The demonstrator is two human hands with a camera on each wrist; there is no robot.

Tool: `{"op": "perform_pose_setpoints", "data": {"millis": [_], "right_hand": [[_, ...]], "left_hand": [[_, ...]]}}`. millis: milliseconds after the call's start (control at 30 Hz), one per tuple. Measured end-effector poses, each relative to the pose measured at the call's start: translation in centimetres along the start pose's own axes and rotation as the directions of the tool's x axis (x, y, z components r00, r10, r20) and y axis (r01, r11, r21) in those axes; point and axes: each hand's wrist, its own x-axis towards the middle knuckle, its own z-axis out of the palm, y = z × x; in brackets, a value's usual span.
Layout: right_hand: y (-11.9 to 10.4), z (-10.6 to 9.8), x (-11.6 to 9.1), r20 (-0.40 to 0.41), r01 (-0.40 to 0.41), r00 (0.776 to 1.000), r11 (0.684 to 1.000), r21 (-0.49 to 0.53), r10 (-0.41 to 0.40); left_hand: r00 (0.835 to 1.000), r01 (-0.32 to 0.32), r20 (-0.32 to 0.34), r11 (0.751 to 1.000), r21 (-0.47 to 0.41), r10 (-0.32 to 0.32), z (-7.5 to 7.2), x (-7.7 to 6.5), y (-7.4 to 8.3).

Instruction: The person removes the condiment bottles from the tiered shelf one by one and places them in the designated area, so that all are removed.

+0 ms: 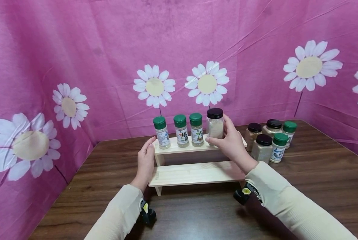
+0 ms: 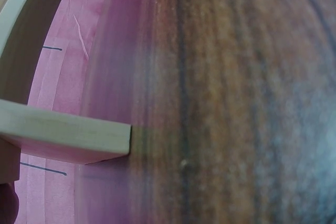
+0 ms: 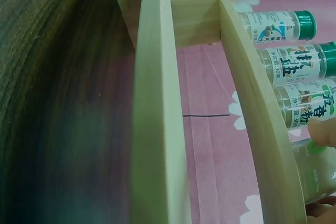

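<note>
My right hand (image 1: 233, 142) grips a clear spice jar with a black lid (image 1: 215, 124), thumb in front and fingers round its far side, at the right part of the upper shelf. To its left on that shelf stand three green-capped shakers (image 1: 182, 132) with printed labels. The two-tier wooden rack (image 1: 194, 173) has a bare lower step. At the rack's left end, my left hand (image 1: 144, 161) rests against the upper shelf, fingers extended along its edge. In the right wrist view the held jar (image 3: 315, 169) sits right at the shelf board, beside the nearest shaker (image 3: 307, 102).
Right of the rack, several more jars stand grouped on the dark wooden table (image 1: 106, 190): black-lidded ones (image 1: 262, 148) and green-capped shakers (image 1: 278, 148). A pink cloth with daisies (image 1: 112, 66) hangs behind the table and along its sides.
</note>
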Motion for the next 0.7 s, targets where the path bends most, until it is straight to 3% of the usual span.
{"op": "perform_pose_setpoints", "data": {"millis": [700], "right_hand": [[0.16, 0.33, -0.32, -0.117, 0.027, 0.993, 0.999, 0.026, -0.024]], "left_hand": [[1.000, -0.002, -0.001, 1.000, -0.002, 0.002, 0.00, -0.01, -0.07]]}}
